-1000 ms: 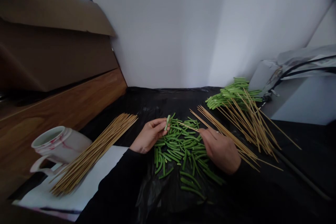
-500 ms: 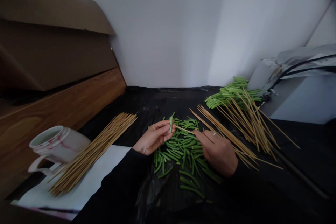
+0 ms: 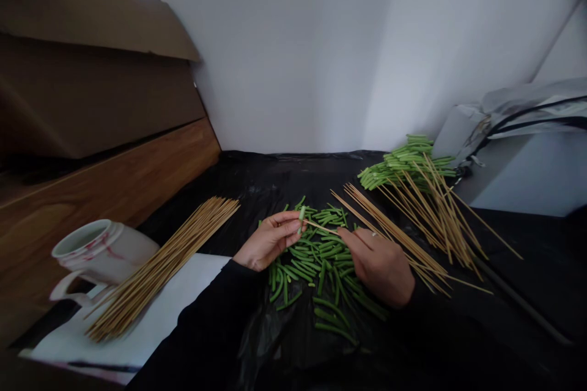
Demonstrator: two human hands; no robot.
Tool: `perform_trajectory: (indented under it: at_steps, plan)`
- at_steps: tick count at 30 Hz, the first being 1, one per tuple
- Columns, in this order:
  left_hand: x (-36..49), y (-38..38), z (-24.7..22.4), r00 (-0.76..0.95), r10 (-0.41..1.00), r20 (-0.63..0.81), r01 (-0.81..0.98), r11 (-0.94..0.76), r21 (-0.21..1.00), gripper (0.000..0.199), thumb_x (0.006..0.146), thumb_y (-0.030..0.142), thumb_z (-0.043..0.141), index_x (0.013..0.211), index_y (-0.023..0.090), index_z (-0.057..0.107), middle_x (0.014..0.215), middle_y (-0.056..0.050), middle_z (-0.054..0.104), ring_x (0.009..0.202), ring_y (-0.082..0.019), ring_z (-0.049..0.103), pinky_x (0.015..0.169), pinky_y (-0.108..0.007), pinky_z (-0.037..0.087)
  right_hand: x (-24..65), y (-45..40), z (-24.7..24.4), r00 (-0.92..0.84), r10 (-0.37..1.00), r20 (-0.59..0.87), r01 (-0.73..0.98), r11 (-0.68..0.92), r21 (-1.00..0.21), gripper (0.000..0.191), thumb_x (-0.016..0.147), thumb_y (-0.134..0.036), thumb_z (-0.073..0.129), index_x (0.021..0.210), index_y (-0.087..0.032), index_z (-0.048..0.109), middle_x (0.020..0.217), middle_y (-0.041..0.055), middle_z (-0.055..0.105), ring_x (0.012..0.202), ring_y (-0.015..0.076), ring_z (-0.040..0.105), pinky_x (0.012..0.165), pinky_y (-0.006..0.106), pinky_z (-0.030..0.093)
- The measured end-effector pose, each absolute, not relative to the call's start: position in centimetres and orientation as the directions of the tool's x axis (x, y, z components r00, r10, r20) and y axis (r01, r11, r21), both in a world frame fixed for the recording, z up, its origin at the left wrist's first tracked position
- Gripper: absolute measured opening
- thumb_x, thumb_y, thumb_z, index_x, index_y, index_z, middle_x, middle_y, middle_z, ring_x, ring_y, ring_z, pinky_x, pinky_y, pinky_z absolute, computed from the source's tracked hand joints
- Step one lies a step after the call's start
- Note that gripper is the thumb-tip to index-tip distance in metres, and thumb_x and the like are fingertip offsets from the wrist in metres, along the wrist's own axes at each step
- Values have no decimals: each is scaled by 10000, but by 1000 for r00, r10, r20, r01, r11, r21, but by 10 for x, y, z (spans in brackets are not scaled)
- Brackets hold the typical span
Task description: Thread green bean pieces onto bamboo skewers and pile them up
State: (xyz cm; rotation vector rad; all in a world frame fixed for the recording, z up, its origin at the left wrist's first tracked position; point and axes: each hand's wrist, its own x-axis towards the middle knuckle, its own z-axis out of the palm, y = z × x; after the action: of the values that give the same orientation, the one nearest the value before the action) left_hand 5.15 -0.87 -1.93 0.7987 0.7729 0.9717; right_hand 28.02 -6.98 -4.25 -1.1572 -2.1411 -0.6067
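Observation:
Between thumb and fingers, my left hand pinches a short green bean piece, held roughly upright. My right hand is closed on a thin wooden skewer, whose tip meets the bean piece at my left fingertips. Whether the tip has gone into the bean is too small to tell. Beneath both hands, loose green beans are spread over black plastic sheeting. Just right of them, a row of skewers lies slanted, partly behind my right hand.
A skewer bundle leans by a white mug on white paper at left. Skewers with threaded beans lie at back right, near a plastic-covered box. A cardboard box stands at upper left.
The bean piece in my left fingers has turned slightly and shifted a little to the right. My right hand has barely moved and still grips the skewer.

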Motion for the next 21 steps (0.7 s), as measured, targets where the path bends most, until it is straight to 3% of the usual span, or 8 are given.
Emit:
perform_trajectory:
  at_steps: [21]
  plan:
    - [53,-8,-23,269,949,-162,-321,247,914,285,609,165,825,878,132,736,781,-42,720,728,-98,646,684,-193,488,280,-72,-40,-427,586,688,865,486,123,342,854,-73,435,1143,-125,610,760,26,584,671,134,505,605,282,337]
